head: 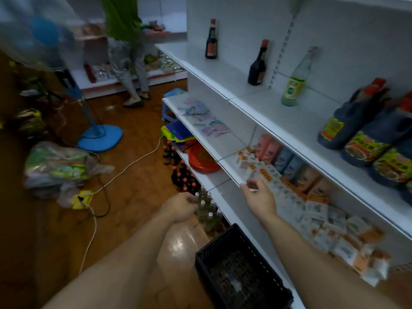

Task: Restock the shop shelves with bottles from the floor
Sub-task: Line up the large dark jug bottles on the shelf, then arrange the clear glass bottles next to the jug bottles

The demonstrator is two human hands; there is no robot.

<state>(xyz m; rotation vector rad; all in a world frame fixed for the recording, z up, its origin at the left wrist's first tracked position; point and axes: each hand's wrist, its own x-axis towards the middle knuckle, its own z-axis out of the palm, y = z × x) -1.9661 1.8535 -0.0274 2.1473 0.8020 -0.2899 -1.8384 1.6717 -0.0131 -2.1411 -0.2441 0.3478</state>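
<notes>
Glass, by the look of them, the clear bottles [206,208] stand in a tight cluster on the floor [133,186] against the foot of the shelving, white caps up, just beyond a black crate [243,275]; further along the same edge stands a second group, the dark bottles [185,177] with red caps. The left hand [180,208] is down at the near side of the clear cluster with its fingers curled in against the necks, seemingly closing on one, though blur hides the exact hold; the right hand [259,197] hovers over the front lip of the middle shelf [229,172] beside rows of small boxes [312,210], fingers loosely bent, and I cannot tell whether it pinches anything.

Each bottle is probably full and so fairly heavy for its slim build; rigid, smooth and likely slippery; breakable if knocked against a neighbour or the metal shelf edge. The neck gives the only free purchase while they are packed so close, so a lift straight up by the neck, just under the cap, seems the way to free one without toppling the rest; once clear, a second hand under the base or round the body would steady the weight. Tall and narrow, they will tip easily when set down; the upper shelf [312,121], where a pale bottle [293,81] already stands upright, looks the natural place, base flat and well back from the lip.
</notes>
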